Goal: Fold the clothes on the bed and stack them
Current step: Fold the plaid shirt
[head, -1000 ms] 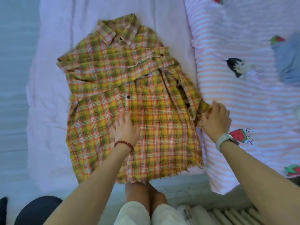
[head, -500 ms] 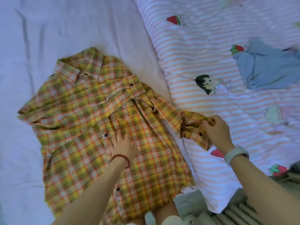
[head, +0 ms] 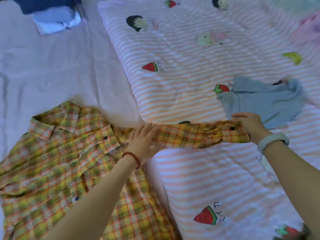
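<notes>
- Yellow-and-orange plaid button-up shirt [head: 57, 163] lies front-up on the near left of the bed, collar away from the person; its one sleeve [head: 194, 135] is stretched out sideways to the right, over the quilt.
- Right hand [head: 249, 126] is pinched closed on the sleeve's cuff, fingers curled over the cloth.
- Left hand [head: 142, 142] lies flat with fingers spread on the sleeve near the shoulder; it presses and grips nothing.
- Risk: a hard pull on the cuff could drag the shirt body askew, since only a flat palm anchors it.
- Risk: the mid-sleeve is rumpled, so folding it in now would likely trap creases.
- Risk: the cuff sits just beside a crumpled light-blue garment [head: 265, 101] and could snag or shift it.
- Surface: pale lilac bedsheet [head: 52, 70] on the left, pink-and-white striped quilt with fruit and cartoon prints [head: 190, 49] on the right; both soft and uneven.
- Folded dark-blue and pale clothes stack [head: 52, 14] sits at the far left.
- Room beyond the bed is not visible.
</notes>
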Tool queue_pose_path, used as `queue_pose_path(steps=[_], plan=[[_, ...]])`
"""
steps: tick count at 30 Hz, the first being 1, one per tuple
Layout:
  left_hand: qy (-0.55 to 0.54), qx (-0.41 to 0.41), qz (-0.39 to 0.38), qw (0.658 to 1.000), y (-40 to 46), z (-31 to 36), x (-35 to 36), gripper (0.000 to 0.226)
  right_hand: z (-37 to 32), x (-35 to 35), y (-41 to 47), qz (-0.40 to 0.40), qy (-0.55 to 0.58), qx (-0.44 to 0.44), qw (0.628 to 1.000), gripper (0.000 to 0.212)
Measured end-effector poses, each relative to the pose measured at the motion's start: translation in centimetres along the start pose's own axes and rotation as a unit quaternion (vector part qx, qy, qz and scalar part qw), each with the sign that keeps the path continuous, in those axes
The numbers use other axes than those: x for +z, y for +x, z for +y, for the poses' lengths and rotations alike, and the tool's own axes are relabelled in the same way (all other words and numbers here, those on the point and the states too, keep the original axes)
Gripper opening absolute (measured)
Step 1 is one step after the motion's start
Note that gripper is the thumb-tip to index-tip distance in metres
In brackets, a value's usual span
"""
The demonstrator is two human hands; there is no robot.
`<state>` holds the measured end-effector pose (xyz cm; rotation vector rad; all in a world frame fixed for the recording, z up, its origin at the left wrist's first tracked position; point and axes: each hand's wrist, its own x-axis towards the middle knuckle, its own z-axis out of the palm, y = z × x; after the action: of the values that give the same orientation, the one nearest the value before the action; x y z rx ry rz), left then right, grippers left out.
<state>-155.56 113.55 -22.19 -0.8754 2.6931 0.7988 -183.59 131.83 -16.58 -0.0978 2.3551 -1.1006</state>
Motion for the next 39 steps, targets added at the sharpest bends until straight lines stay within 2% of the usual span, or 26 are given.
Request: queue_pose_path(steps=[1,3,5,7,9,13,16,18,22,24,26,29,31,33,35,36,37,39], plan=[[0.011,0.019,0.000,1.000,1.0,0.1,0.0,0.063,0.7,-0.3,0.9,-0.016,0.065,0.072,0.995,0.009],[-0.013,0.054,0.050,0.997,2.5,0.3,0.1,0.039,2.3,-0.6,1.8,-0.006,0.173,0.147,0.974,0.021],[-0.086,0.055,0.086,0.991,3.7,0.7,-0.2,0.017,3.6,-0.7,1.4,0.022,0.221,0.143,0.964,0.022],[-0.160,0.028,0.077,0.984,4.9,1.3,-0.7,0.012,5.1,-0.4,0.6,0.033,0.244,0.101,0.964,0.016],[-0.184,-0.004,0.087,0.979,6.4,1.8,-1.5,0.013,6.4,0.2,0.0,0.013,0.238,0.066,0.969,0.030],[-0.187,-0.020,0.097,0.977,9.1,2.4,-2.7,0.010,6.8,1.8,0.6,-0.004,0.107,-0.005,0.994,0.048],[-0.149,-0.038,0.084,0.984,10.7,2.7,-3.0,0.011,5.9,2.7,2.2,0.028,-0.006,-0.030,0.999,0.038],[-0.119,-0.058,0.084,0.988,11.6,3.0,-3.1,0.012,5.3,3.1,3.4,0.044,-0.056,-0.012,0.997,0.033],[-0.051,-0.064,0.096,0.992,13.3,3.6,-3.1,0.018,4.0,4.3,4.2,0.027,-0.170,0.031,0.985,0.062],[-0.040,-0.065,0.105,0.992,14.2,4.0,-3.0,0.021,3.7,4.9,4.0,0.031,-0.217,0.061,0.974,0.068],[-0.037,-0.071,0.121,0.989,15.1,4.5,-3.0,0.022,3.8,5.3,4.0,0.036,-0.209,0.070,0.975,0.058],[-0.002,-0.076,0.127,0.989,15.7,5.1,-2.8,0.024,3.8,5.4,3.7,0.054,-0.049,0.054,0.996,0.018],[0.006,-0.092,0.145,0.985,14.9,5.7,-2.5,0.028,3.6,4.9,2.9,0.086,0.049,0.029,0.995,0.012],[-0.009,-0.093,0.205,0.974,12.8,6.4,-1.5,0.034,3.5,3.8,2.3,0.121,0.128,-0.001,0.984,0.009],[-0.012,-0.061,0.265,0.962,9.9,7.1,0.3,0.036,3.4,2.5,2.1,0.130,0.164,-0.016,0.978,0.010],[-0.001,-0.043,0.266,0.963,8.4,7.3,1.3,0.038,3.5,2.0,2.1,0.126,0.160,-0.023,0.979,0.010],[0.021,-0.034,0.235,0.971,7.2,7.3,2.3,0.042,3.5,1.7,2.2,0.122,0.144,-0.028,0.982,0.009],[0.073,-0.053,0.099,0.991,6.1,6.8,4.0,0.053,3.8,1.7,2.4,0.134,0.100,-0.020,0.986,0.008]])
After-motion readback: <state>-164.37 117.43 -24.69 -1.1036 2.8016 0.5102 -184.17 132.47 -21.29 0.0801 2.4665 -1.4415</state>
